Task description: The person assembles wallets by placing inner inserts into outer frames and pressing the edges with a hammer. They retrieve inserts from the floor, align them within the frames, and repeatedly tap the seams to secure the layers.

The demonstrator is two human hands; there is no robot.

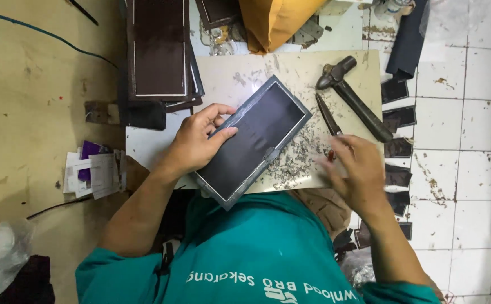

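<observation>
While left hand pins dark leather panel, white labels lie leftward.

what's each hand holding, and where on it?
Left hand pins the dark panel flat by its upper left edge. Right hand is blurred at the knife; a grip on its handle cannot be told.
</observation>
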